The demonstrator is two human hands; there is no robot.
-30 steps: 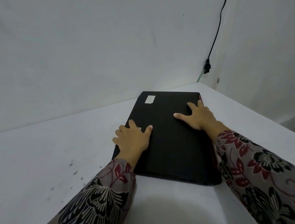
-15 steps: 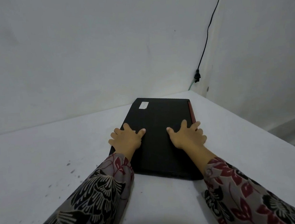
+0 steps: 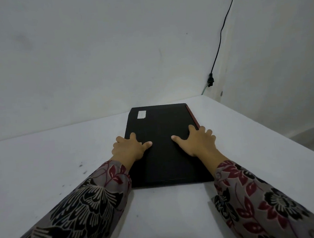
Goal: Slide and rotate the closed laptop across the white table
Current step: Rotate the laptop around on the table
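A closed black laptop (image 3: pixel 162 122) with a red strip along its right edge and a small white sticker near its far left corner lies flat on the white table (image 3: pixel 52 164). Its long sides point away from me. My left hand (image 3: pixel 129 149) rests on the lid, fingers curled over the left edge. My right hand (image 3: pixel 195 143) lies on the lid with fingers wrapped over the right edge. Both thumbs point inward across the lid.
White walls meet in a corner behind the table. A black cable (image 3: pixel 220 33) hangs down the right wall to a plug (image 3: pixel 210 80) near the table's far right corner. The table's right edge (image 3: pixel 285 138) drops off. Small dark specks (image 3: pixel 81 165) mark the left side.
The laptop has turned from a slanted pose to square with me and shifted a little left. My right hand moved back along the lid to the right edge.
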